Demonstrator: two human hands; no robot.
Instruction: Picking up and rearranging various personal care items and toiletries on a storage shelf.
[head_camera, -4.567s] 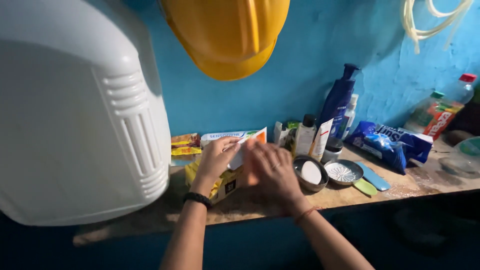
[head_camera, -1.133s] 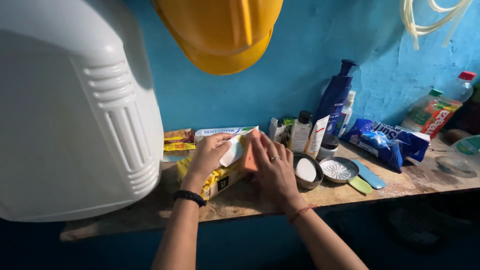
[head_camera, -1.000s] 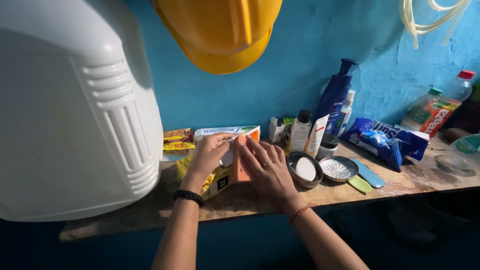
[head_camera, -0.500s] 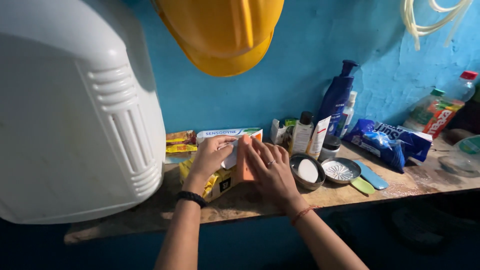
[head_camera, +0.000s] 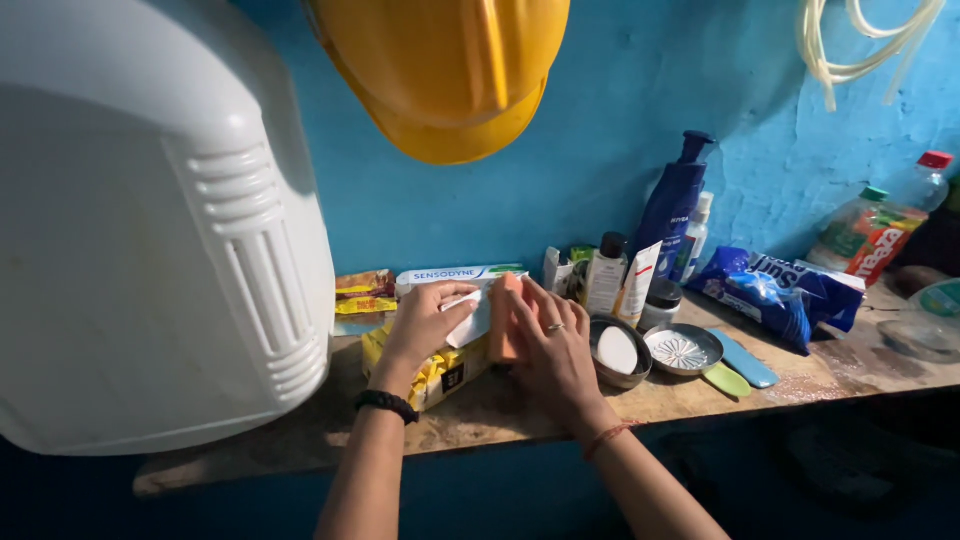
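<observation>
From the head camera, a big white jug (head_camera: 150, 230) fills the space left of the hands and hides that end of the bench (head_camera: 500, 410); its top and left side run out of frame. A yellow helmet (head_camera: 445, 70) hangs above the hands, its crown cut off by the upper edge. Both forearms leave the frame at the bottom. The orange bar (head_camera: 505, 318) is partly covered by the right hand (head_camera: 555, 350), so its far end and underside cannot be made out. Whether the white wrapper (head_camera: 470, 320) is still joined to the bar is hard to tell.

The bench front edge runs just below the wrists, with dark open space beneath. Right of the right hand, a steel bowl (head_camera: 620, 352) sits just beside the fingers, then a round strainer dish (head_camera: 685, 350); little free room there. Behind the hands a long white box (head_camera: 455, 277), tubes and a blue pump bottle (head_camera: 675, 200) crowd the wall. A blue packet (head_camera: 775, 290) lies further right.

The bar stands on edge between the two hands, above a yellow packet (head_camera: 430, 365). The left hand (head_camera: 425, 325) curls loosely, fingers pinching the wrapper at the bar's left face. The right hand lies flat and open, fingers spread along the bar's right side, touching it.
</observation>
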